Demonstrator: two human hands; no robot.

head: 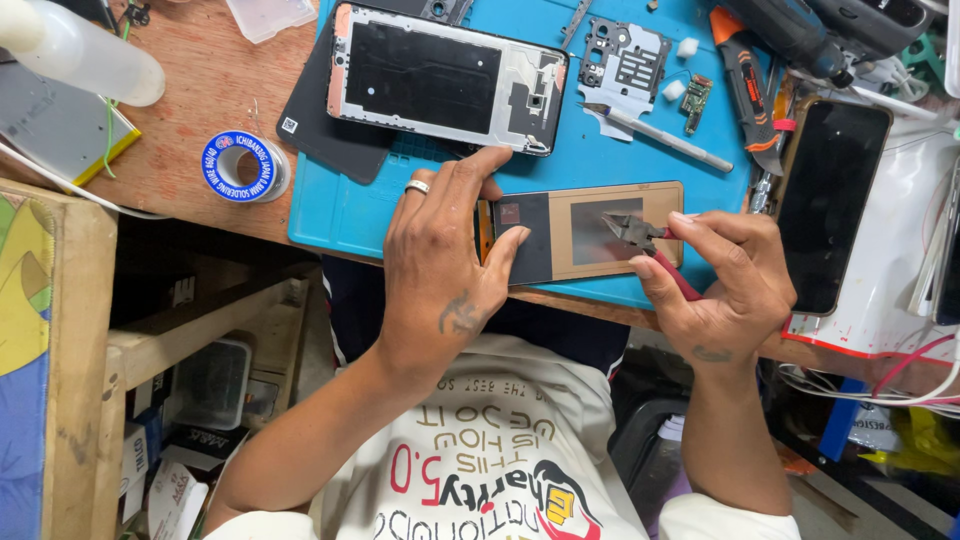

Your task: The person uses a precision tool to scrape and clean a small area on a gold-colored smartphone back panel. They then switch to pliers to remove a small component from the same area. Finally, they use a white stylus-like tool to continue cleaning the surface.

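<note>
Head view: a flat rectangular panel (585, 232), tan-framed with a grey centre window and a black section at its left end, lies on the near edge of a blue work mat (340, 215), directly in front of the person. The left hand (440, 265), a ring on one finger, pins the panel's left end, thumb pressed on the black section and fingers curled over the far edge; its grip is pressed down on the panel. The right hand (715, 285) has its grip closed around the red handles of small cutting pliers (640, 238), whose tip rests on the grey window.

Beyond the panel on the mat lies an opened phone frame (445, 78) on a dark sheet, with a small metal shield plate (625, 62) and a slim silver tool (665, 138) to its right. A dark phone (830, 200) lies just right of the mat. On the wooden table (200, 95) left of the mat sit a blue-and-white solder spool (240, 167) and a white plastic bottle (85, 55).
</note>
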